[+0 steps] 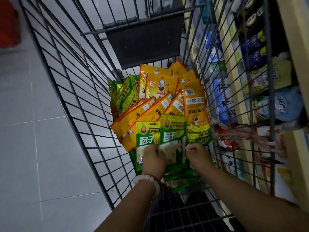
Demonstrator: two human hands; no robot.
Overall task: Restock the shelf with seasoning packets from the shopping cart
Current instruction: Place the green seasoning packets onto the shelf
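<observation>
**Both hands on the green packets, deep in the cart**

Pale grey floor tiles fill the left side of the view, and a shelf of packaged goods runs along the right, seen through the wire wall of the shopping cart. Blue and white bags and Heinz pouches sit on that shelf, just beyond the mesh.

Seasoning packets lie heaped on the cart's floor. Yellow packets with a portrait on the front fill the far end and fan out toward the middle, some face down with barcodes showing. A smaller clutch of green packets leans against the far left corner.

Nearer the camera, a stack of green-and-yellow packets stands tilted up from the pile. The left hand, with a pale bead bracelet on its wrist, curls its fingers around the lower left part of this stack. The right hand grips the lower right edge, fingers bent in against the plastic. More green packets lie flat beneath both wrists.

A dark plastic flap hangs on the cart's far wall.
</observation>
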